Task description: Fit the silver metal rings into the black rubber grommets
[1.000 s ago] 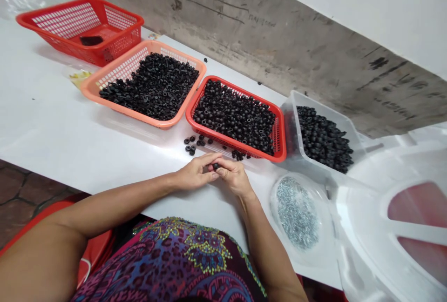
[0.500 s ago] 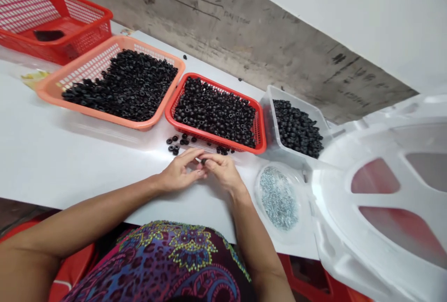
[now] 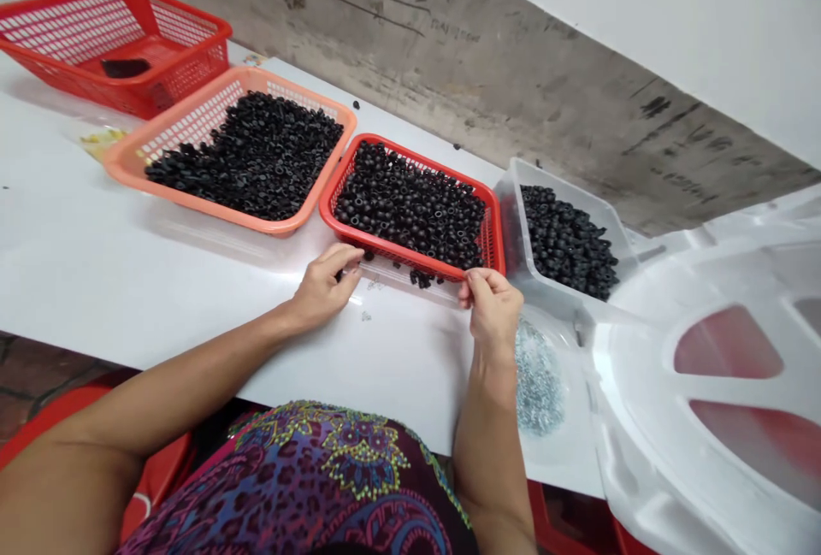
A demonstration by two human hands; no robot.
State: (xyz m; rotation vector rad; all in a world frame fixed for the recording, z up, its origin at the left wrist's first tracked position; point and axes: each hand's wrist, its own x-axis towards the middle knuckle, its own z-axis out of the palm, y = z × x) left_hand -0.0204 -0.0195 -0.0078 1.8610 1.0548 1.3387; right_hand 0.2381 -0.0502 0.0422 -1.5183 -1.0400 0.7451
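My left hand [image 3: 324, 286] lies on the white table [image 3: 96, 264] at the front left corner of the red basket [image 3: 398, 252] full of black rings. Its fingers curl down over the spot where loose rings lay, with a dark bit showing between thumb and fingers. My right hand [image 3: 491, 307] is at the basket's front right corner, fingers pinched together; what they hold is hidden. A few loose black rings [image 3: 420, 280] lie between the hands, and a tiny metal piece [image 3: 366, 315] sits by my left thumb.
An orange basket [image 3: 211, 211] of black rings stands to the left, with a nearly bare red basket [image 3: 186, 20] behind it. A clear tub [image 3: 521, 196] of rings is to the right. A clear dish of silvery screws [image 3: 542, 384] and a white moulded tray [image 3: 647, 444] sit beside my right arm.
The hands, joined around a small black part a moment ago, have separated: the left went forward over the loose rings, the right went right to the basket's corner above the screws.
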